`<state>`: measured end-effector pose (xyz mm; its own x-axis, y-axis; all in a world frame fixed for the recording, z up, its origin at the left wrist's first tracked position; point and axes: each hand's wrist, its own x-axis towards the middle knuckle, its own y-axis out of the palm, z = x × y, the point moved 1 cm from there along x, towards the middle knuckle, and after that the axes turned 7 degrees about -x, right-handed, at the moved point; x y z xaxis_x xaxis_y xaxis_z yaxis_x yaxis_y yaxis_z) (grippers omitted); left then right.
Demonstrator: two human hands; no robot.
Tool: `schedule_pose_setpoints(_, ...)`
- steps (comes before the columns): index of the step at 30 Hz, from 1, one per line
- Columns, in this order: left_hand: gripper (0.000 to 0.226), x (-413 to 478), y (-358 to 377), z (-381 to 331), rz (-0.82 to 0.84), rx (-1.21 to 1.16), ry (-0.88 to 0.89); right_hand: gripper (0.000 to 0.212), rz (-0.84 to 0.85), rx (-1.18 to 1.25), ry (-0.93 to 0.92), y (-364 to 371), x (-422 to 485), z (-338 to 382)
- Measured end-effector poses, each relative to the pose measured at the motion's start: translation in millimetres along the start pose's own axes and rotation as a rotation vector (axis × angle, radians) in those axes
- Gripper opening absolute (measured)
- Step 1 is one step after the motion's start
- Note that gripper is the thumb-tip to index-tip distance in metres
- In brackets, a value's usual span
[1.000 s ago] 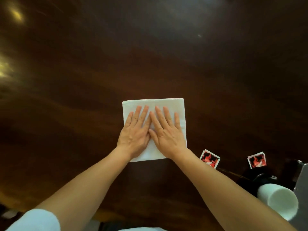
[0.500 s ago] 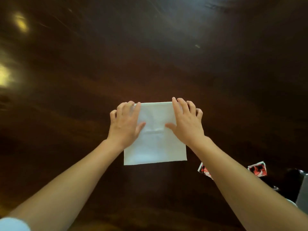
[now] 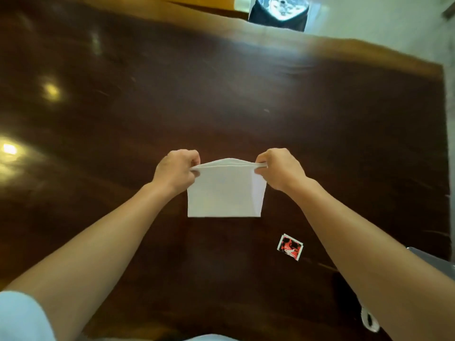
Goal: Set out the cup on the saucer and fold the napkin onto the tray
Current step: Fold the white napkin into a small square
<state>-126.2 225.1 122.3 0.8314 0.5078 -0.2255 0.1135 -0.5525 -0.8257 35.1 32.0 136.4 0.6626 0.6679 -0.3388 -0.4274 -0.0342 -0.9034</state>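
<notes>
I have the napkin (image 3: 224, 193) out in front of me on the dark wooden table (image 3: 221, 94), its near edge lying low against the wood and its far edge lifted. I judge it is held this way so the far edge can be carried over toward me for a fold, with the near edge serving as the hinge. My left hand (image 3: 176, 171) pinches the far left corner and my right hand (image 3: 280, 169) pinches the far right corner. On both hands the fingers (image 3: 190, 156) are curled tight against the thumb, with the cloth stretched fairly taut between them. A red sachet (image 3: 290, 247) lies near the napkin's right corner, apart from it. The grey edge (image 3: 433, 258) at far right may be the tray; I cannot tell. Cup and saucer are out of view.
</notes>
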Motion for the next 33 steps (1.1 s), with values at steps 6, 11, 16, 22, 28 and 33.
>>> schedule_pose_setpoints(6,0.028,-4.0,-83.1,-46.2,-0.296,-0.047,0.385,0.017,-0.431,0.057,-0.229,-76.3,-36.2,-8.1)
schedule_pose_setpoints(11,0.024,-31.2,-60.3,-39.1,-0.342,0.013,0.477,0.017,-0.571,-0.035,-0.252,-40.3,-66.6,-17.9)
schedule_pose_setpoints(16,0.033,-59.1,29.6,20.9,0.192,0.166,0.082,0.019,-0.142,-0.276,-0.146,51.1,-91.2,-17.0)
schedule_pose_setpoints(22,0.052,-102.5,92.8,77.8,0.348,-0.130,-0.484,0.063,0.456,-0.072,0.090,132.3,-126.6,-24.0)
schedule_pose_setpoints(28,0.026,-117.9,113.3,67.0,0.114,-0.308,-0.633,0.055,0.364,0.172,0.288,147.1,-120.7,-22.0)
schedule_pose_setpoints(33,0.027,-118.0,124.6,46.5,-0.017,-0.304,-0.649,0.057,0.251,0.359,0.511,155.1,-111.1,-13.8)
